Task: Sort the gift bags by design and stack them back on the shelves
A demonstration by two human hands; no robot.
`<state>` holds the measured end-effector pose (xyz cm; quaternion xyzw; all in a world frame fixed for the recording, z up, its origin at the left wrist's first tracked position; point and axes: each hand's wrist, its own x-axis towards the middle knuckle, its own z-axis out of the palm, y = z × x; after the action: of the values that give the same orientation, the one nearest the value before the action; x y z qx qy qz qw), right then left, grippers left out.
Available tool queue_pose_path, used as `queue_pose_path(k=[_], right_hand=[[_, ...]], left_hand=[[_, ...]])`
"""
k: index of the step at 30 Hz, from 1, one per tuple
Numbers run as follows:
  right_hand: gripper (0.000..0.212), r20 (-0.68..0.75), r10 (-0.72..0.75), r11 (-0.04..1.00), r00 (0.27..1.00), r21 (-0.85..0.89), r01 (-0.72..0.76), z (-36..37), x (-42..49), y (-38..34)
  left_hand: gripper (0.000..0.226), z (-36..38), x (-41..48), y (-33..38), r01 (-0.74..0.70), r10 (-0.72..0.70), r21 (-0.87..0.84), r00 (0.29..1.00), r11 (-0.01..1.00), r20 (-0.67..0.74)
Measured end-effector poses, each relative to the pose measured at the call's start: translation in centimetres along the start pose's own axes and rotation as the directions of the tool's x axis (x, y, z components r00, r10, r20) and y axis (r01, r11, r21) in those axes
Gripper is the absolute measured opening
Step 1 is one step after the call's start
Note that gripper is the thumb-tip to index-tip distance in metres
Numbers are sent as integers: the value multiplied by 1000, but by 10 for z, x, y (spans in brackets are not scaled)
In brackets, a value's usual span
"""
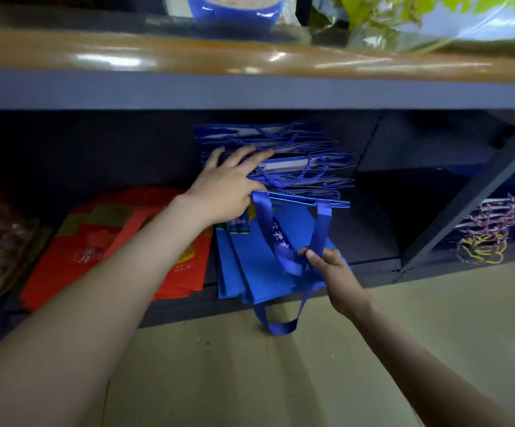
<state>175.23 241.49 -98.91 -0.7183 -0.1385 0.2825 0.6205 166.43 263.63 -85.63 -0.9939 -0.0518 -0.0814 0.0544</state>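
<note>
On the lower shelf of the grey metal rack (pixel 250 90) I see a flat pile of blue fabric tote bags (pixel 250 266) at the near edge, with one of their blue ribbon straps (pixel 281 326) hanging over it. Just behind them, farther in, sits a batch of blue paper gift bags with rope handles (pixel 296 161). A pile of red fabric bags (pixel 96 241) lies to the left. To the right, past a slanted brace (pixel 478 198), are white paper bags with multicoloured cords (pixel 493 229). The left hand (pixel 225 186) rests on the paper batch's left side. The right hand (pixel 333 266) pinches straps over the totes' near right corner.

Grey metal shelving (pixel 250 90), glossy brown board (pixel 157 53), pale floor (pixel 373 334)
</note>
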Motion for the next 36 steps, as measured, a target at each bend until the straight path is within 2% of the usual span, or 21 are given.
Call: queue_pose_path(k=[3,5,9,11,12,13,15,16,17,18,19,20,21,22,23,25,27,29,32,34,36], right_hand=[[15,-172,85,996,981,49,-77,1,23,-2],[15,-209,125,986,970,134,-98,2,31,-12],[20,-180,223,840,958,534,-95,9,30,-19],[14,-132,247,768,960,630,-111,5,30,-11],[20,-115,275,750,955,647,-138,1,30,-5],[24,-124,309,753,943,638,-163,-4,30,0],[20,-351,324,870,878,476,-131,-15,25,3],[24,-520,252,941,817,329,-80,-23,22,3],[32,-640,94,987,762,159,12,-28,15,-2],[41,-665,-160,985,730,-66,157,-32,9,-9],[48,-555,-461,885,692,-345,313,-33,2,-18],[53,-319,-687,682,653,-591,430,-33,-2,-25],[53,-60,-790,447,610,-738,506,-31,-4,-32],[49,112,-800,285,589,-793,538,-30,-2,-34],[40,200,-773,220,603,-806,550,-24,-4,-39],[23,249,-719,238,648,-788,567,-10,-14,-48],[26,310,-680,306,665,-703,642,11,-30,-49],[28,424,-579,434,697,-563,703,38,-45,-45],[42,568,-336,523,752,-551,650,64,-41,-27],[52,550,-235,521,802,-625,581,66,-32,-18],[48,482,-228,544,846,-658,521,57,-24,-15]], left_hand=[[28,-3,2,0,15,-13,-79,1000,997,25],[28,0,0,3,16,-13,-93,999,996,31],[38,14,-10,11,-15,16,-64,1000,998,14],[42,21,-16,16,-24,25,-57,1000,998,16],[43,24,-18,18,-27,28,-56,999,998,16],[44,26,-20,19,-29,29,-54,1000,998,7],[43,28,-22,21,-32,31,-55,999,998,-24],[42,29,-22,22,-32,30,-57,999,998,-35],[41,29,-22,22,-32,30,-57,999,998,-40],[41,29,-21,22,-32,30,-55,999,998,-41],[40,28,-21,22,-32,30,-53,999,998,-42],[40,28,-21,22,-34,32,-53,999,998,-39],[40,27,-21,22,-34,32,-52,999,998,-37],[40,27,-21,22,-33,31,-47,999,998,-32],[40,27,-21,22,-32,31,-38,999,999,-29],[41,28,-22,22,-31,30,-26,999,999,-34],[42,29,-22,23,-32,31,-16,998,999,-51],[44,33,-23,24,-36,36,7,998,999,-59],[47,41,-29,27,-46,47,11,996,999,-82],[48,47,-35,30,-62,62,11,994,998,-90],[50,55,-40,31,-84,86,26,993,996,-85]])
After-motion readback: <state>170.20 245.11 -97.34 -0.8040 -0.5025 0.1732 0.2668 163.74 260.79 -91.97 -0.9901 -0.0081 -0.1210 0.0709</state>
